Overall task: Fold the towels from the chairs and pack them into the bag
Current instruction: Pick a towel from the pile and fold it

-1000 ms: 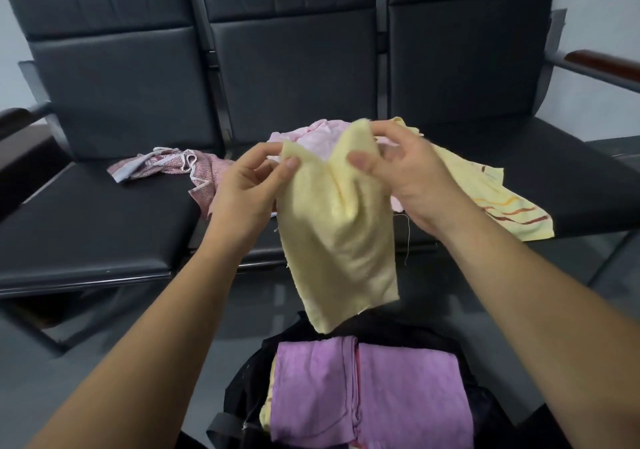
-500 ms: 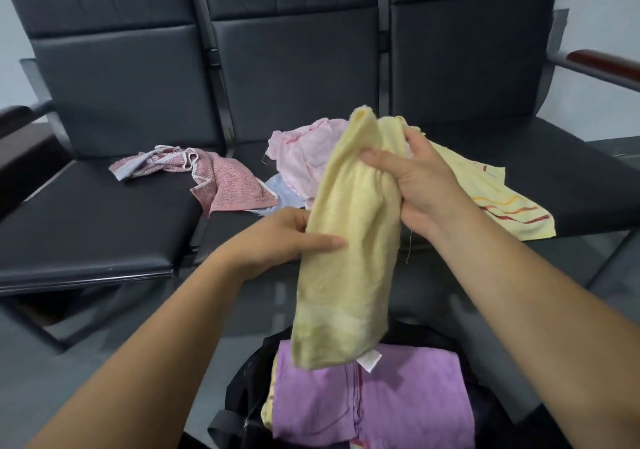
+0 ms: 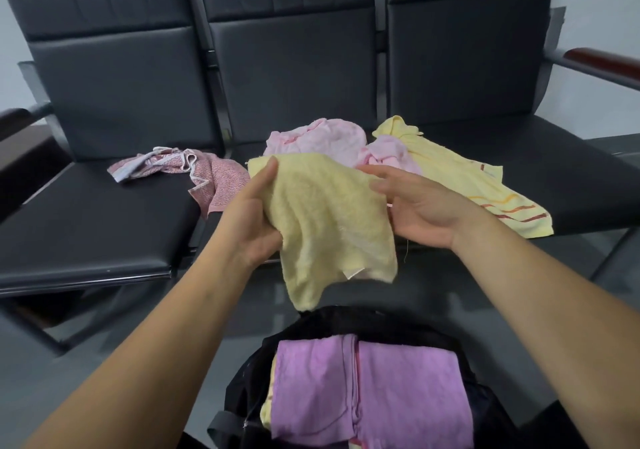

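Left hand (image 3: 254,220) gripping one yellow towel (image 3: 329,213), right hand (image 3: 422,213) touching its right edge with straight fingers (image 3: 382,189), one bag (image 3: 346,320) below, three chairs (image 3: 294,78) behind

The person's left hand (image 3: 254,220) and right hand (image 3: 419,213) are bare, as are both wrists. The left forearm (image 3: 166,338) and right forearm (image 3: 540,303) are uncovered all the way down to the lower edge of the view. The fingers are slender. The fingernails look short and plain, though blur makes that uncertain.
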Tool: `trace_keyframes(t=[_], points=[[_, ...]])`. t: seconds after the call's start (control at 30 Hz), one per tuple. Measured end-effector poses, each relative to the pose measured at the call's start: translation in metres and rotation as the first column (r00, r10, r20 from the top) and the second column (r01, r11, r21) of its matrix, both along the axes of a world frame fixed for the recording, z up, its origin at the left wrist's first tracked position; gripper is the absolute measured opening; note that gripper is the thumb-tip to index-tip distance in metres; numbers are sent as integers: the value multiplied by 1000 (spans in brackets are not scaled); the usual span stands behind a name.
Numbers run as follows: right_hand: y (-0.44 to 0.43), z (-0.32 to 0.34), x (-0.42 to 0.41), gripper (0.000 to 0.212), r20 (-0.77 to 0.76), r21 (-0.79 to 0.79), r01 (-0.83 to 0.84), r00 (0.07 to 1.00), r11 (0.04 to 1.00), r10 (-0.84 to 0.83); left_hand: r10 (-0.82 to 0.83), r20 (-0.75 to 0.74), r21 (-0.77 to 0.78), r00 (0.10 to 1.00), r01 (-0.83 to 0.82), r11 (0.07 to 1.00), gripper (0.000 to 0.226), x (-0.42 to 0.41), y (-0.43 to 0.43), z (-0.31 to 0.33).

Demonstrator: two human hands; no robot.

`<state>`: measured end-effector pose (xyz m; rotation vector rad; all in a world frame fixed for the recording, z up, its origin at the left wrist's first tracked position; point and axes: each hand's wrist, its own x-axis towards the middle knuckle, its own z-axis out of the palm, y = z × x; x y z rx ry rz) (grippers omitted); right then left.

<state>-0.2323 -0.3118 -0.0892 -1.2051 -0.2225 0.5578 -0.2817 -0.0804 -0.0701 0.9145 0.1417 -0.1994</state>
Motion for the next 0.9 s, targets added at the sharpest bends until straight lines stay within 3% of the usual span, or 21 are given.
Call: trace_keyframes(t=[0.1, 0.23, 0.33, 0.43, 0.53, 0.63, 0.73, 0.8, 0.9], points=[[2, -5, 0, 46, 60, -39, 128, 990, 991, -125, -23, 27, 114, 999, 20, 993, 44, 1, 4, -1], [0, -2, 2, 31, 152, -4, 357, 923, 934, -353, -136, 99, 502, 986, 69, 862, 41, 5, 17, -14], [-3, -1, -2, 26, 302, -106, 441, 868, 891, -394, -140, 58, 589, 988, 79, 804, 17, 7, 20, -20], [-6, -4, -4, 24, 345, -176, 502, 837, 847, -425, -111, 62, 664, 992, 42, 746, 10, 9, 16, -23], [-12, -13, -4, 19, 344, -263, 527, 834, 808, -432, -50, 45, 658, 998, 8, 753, 14, 10, 10, -27], [-20, -18, -10, 14, 293, -276, 523, 845, 806, -448, -33, -32, 546, 999, 45, 837, 21, 6, 0, -27], [-31, -12, -24, 47, 217, -258, 350, 929, 901, -299, -120, -44, 415, 992, 128, 901, 30, 1, -8, -27], [-39, -7, -35, 62, 345, -467, 345, 919, 814, -192, -209, 3, 413, 978, 189, 891, 26, -3, -11, -29], [-54, -9, -44, 60, 570, -696, 509, 821, 507, -42, -237, 45, 486, 970, 186, 854, 19, -9, -20, -36]])
